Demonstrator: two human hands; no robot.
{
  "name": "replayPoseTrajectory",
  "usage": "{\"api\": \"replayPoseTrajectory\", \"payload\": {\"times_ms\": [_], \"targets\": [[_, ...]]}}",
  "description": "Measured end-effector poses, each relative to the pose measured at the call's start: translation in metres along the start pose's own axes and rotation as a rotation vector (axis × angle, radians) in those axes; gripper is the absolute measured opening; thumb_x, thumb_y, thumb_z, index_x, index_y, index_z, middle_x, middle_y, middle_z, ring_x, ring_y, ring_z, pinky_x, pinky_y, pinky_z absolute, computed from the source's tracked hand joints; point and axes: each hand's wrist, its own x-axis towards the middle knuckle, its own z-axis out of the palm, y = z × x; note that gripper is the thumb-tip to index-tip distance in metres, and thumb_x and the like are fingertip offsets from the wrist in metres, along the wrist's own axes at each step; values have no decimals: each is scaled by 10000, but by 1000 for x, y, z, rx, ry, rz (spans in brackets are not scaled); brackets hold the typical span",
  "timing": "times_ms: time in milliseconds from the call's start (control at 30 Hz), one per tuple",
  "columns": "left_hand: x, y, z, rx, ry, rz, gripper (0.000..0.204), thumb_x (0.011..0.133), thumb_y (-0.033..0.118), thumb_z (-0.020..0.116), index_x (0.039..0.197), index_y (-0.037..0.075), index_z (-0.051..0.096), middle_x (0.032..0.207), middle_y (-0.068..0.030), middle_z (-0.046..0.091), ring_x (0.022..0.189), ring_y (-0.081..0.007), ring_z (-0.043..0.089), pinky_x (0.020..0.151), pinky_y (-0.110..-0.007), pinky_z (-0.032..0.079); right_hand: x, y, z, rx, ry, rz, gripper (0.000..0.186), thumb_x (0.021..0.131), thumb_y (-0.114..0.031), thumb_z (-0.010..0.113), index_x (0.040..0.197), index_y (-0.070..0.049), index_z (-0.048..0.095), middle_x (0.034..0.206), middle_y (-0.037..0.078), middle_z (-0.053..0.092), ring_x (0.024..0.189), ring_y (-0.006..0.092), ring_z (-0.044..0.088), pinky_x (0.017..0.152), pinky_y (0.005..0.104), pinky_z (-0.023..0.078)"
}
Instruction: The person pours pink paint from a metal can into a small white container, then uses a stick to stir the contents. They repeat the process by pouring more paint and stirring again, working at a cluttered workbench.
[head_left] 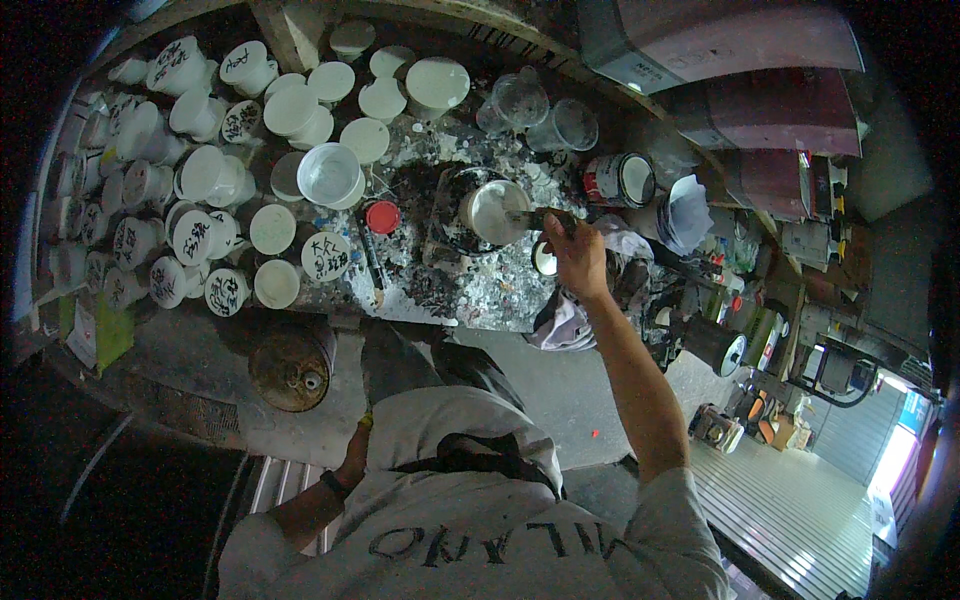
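My right hand (578, 258) reaches over the paint-spattered workbench, its fingers closed on a flat dark-handled tool (548, 216). The tool's end reaches over a round pale tub (492, 210), and its tip is hard to make out. This tub stands on a dark, stained square base (448, 222). Down by my left hip, my left hand (356, 452) hangs with its fingers mostly hidden; a small yellow-green spot shows at its end. A red round lid (382, 217) and a paintbrush (374, 272) lie left of the base.
Many white lidded tubs (272, 230) crowd the bench's left side, beside an open white tub (330, 176). Clear plastic cups (562, 126) and a paint can (620, 180) stand at the back right. A rusty drum (292, 370) is below the bench edge.
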Motion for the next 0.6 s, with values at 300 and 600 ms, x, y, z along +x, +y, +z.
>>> {"api": "replayPoseTrajectory", "payload": {"times_ms": [300, 600], "targets": [[19, -24, -30, 44, 112, -121, 588, 1154, 467, 341, 1597, 83, 384, 1549, -109, 514, 1388, -271, 521, 1197, -405, 407, -24, 37, -10, 768, 200, 449, 338, 1038, -379, 688, 917, -72, 616, 808, 34, 629, 738, 137, 597, 673, 316, 491], [6, -56, -55, -111, -7, -80, 616, 1145, 501, 350, 1616, 105, 358, 1549, -102, 517, 1400, -265, 514, 1206, -411, 398, -37, 39, -45, 953, 287, 372, 244, 1061, -282, 672, 992, -48, 673, 838, 27, 658, 724, 132, 601, 633, 301, 469]]}}
